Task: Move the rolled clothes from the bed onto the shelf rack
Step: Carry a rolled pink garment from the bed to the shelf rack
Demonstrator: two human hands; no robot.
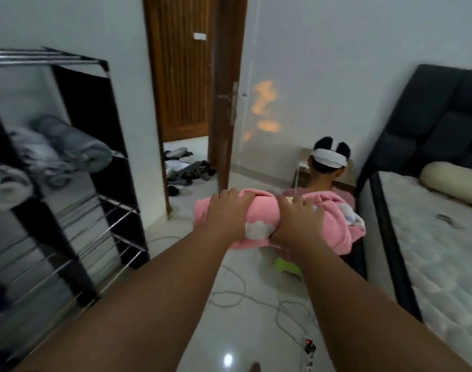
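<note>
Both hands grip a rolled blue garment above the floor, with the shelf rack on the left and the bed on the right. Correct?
Not quite: the head view shows the rolled garment is pink, not blue. The left hand and right hand do grip it, shelf rack left, bed right.

— That pink roll [261,213] looks like soft, fleecy cloth, matt all over.

— And the shelf rack [76,210]: shiny metal bars, black matt side panels.

— Floor [229,331] is glossy tile. The door [181,76] is grained brown wood.

— The mattress [444,251] has quilted fabric.
</note>
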